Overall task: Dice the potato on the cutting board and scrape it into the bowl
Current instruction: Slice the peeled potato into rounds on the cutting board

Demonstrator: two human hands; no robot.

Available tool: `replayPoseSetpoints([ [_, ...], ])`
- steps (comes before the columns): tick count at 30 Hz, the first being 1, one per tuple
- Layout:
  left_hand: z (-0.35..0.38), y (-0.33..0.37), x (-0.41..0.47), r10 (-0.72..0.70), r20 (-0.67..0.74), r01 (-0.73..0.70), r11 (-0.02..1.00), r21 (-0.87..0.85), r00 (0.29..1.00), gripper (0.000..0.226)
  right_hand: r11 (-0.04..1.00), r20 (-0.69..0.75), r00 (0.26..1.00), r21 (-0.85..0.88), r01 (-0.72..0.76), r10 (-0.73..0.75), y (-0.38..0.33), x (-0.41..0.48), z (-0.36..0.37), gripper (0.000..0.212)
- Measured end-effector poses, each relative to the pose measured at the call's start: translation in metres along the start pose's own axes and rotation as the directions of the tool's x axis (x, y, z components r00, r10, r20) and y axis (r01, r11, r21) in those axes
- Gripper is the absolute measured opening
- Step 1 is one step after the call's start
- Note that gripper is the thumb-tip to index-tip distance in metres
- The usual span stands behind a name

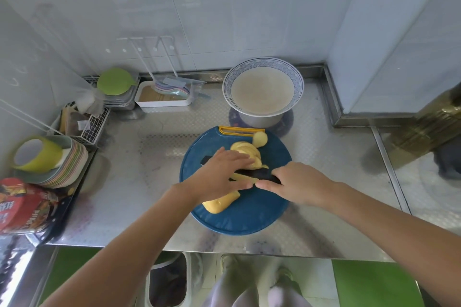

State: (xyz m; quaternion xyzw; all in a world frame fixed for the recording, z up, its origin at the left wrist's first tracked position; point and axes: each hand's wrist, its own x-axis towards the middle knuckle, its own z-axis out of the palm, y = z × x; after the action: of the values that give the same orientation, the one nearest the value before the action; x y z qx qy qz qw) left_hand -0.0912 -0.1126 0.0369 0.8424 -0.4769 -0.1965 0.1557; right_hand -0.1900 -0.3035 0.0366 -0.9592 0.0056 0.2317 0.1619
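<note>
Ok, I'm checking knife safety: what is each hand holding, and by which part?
The right hand grips the knife by its handle; the left hand holds nothing, lying flat on the potato slices.

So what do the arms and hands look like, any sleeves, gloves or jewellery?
Bare throughout. The left hand and right hand wear no gloves, and no rings or watch show. Neither the left arm nor the right arm has a sleeve in view.

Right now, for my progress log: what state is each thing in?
Potato: partly sliced, not diced.
Knife: across board, under left hand.
Bowl: upright, no potato inside.
Left hand: flat over potato.
Right hand: grips knife handle.
Peeler: lying on board's far edge.
</note>
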Motion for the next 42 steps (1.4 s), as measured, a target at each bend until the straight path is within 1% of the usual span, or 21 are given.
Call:
replayPoseSetpoints([
  [1, 0.001, 0.000, 0.003, 0.013, 0.042, -0.013, 1.000, 0.016, 0.999, 0.053, 1.000, -0.006, 1.000, -0.009, 0.004, -0.004, 0.001, -0.001, 0.000, 0.061],
  [2, 0.001, 0.001, 0.004, 0.032, 0.043, -0.033, 0.999, 0.007, 0.999, 0.049, 1.000, -0.008, 1.000, -0.006, 0.008, -0.008, 0.001, -0.002, 0.001, 0.061],
  [4, 0.000, 0.002, 0.006, 0.073, -0.010, -0.073, 0.997, -0.014, 0.997, 0.040, 1.000, -0.005, 1.000, 0.022, 0.005, -0.005, 0.003, -0.004, 0.001, 0.062],
  [6, 0.000, 0.004, 0.007, 0.076, -0.022, -0.076, 0.997, -0.014, 0.997, 0.037, 0.999, 0.006, 1.000, 0.039, -0.005, 0.005, 0.004, -0.005, 0.002, 0.064],
  [8, 0.002, 0.005, 0.007, 0.009, 0.046, -0.008, 0.999, -0.032, 0.999, 0.038, 1.000, 0.023, 1.000, 0.006, 0.002, -0.002, 0.004, -0.006, 0.004, 0.065],
  [11, -0.001, 0.006, 0.008, -0.085, 0.173, 0.107, 0.987, -0.124, 0.981, 0.041, 0.995, 0.031, 0.999, -0.089, 0.034, -0.031, 0.000, -0.011, 0.006, 0.061],
  [14, -0.010, 0.003, 0.011, -0.108, 0.195, 0.150, 0.965, -0.215, 0.975, 0.038, 0.985, -0.004, 0.999, -0.165, 0.050, -0.051, -0.003, -0.014, 0.003, 0.057],
  [17, -0.018, -0.001, 0.017, -0.102, 0.173, 0.143, 0.958, -0.248, 0.980, 0.030, 0.980, -0.042, 0.997, -0.194, 0.048, -0.057, -0.004, -0.016, -0.003, 0.055],
  [19, -0.022, -0.003, 0.021, -0.094, 0.153, 0.131, 0.958, -0.254, 0.984, 0.026, 0.978, -0.054, 0.997, -0.206, 0.047, -0.059, -0.005, -0.018, -0.006, 0.055],
  [22, -0.024, -0.001, 0.026, -0.071, 0.160, 0.109, 0.965, -0.241, 0.984, 0.023, 0.976, -0.053, 0.997, -0.214, 0.043, -0.055, -0.005, -0.022, -0.008, 0.053],
  [24, -0.023, 0.002, 0.029, -0.042, 0.153, 0.073, 0.977, -0.201, 0.987, 0.024, 0.977, -0.046, 0.998, -0.212, 0.028, -0.038, -0.003, -0.024, -0.007, 0.054],
  [27, -0.023, 0.005, 0.035, 0.003, 0.140, 0.010, 0.995, -0.097, 0.990, 0.026, 0.982, -0.043, 0.999, -0.191, 0.010, -0.018, -0.002, -0.025, -0.004, 0.054],
  [30, -0.031, 0.001, 0.049, 0.014, 0.132, -0.014, 1.000, 0.001, 0.991, 0.027, 0.991, -0.034, 0.999, -0.133, -0.021, 0.017, 0.003, -0.026, -0.001, 0.052],
  [34, -0.052, -0.012, 0.071, -0.063, 0.122, 0.054, 0.996, 0.072, 0.990, 0.025, 0.991, 0.000, 0.991, 0.007, -0.132, 0.132, 0.025, -0.037, 0.003, 0.054],
  [36, -0.056, -0.023, 0.076, -0.106, 0.090, 0.099, 0.992, 0.079, 0.990, 0.024, 0.977, -0.004, 0.980, 0.072, -0.199, 0.199, 0.040, -0.047, 0.009, 0.053],
  [38, -0.056, -0.033, 0.078, -0.147, 0.054, 0.143, 0.987, 0.077, 0.988, 0.025, 0.947, -0.019, 0.961, 0.178, -0.269, 0.276, 0.056, -0.058, 0.016, 0.050],
  [39, -0.054, -0.037, 0.078, -0.159, 0.054, 0.155, 0.985, 0.078, 0.986, 0.025, 0.920, -0.030, 0.948, 0.251, -0.300, 0.317, 0.063, -0.063, 0.019, 0.052],
  [40, -0.052, -0.038, 0.077, -0.156, 0.073, 0.150, 0.985, 0.083, 0.985, 0.025, 0.886, -0.046, 0.932, 0.329, -0.326, 0.360, 0.069, -0.066, 0.021, 0.056],
  [42, -0.044, -0.036, 0.074, -0.121, 0.163, 0.104, 0.989, 0.107, 0.979, 0.025, 0.827, -0.068, 0.905, 0.439, -0.352, 0.421, 0.075, -0.069, 0.023, 0.063],
])
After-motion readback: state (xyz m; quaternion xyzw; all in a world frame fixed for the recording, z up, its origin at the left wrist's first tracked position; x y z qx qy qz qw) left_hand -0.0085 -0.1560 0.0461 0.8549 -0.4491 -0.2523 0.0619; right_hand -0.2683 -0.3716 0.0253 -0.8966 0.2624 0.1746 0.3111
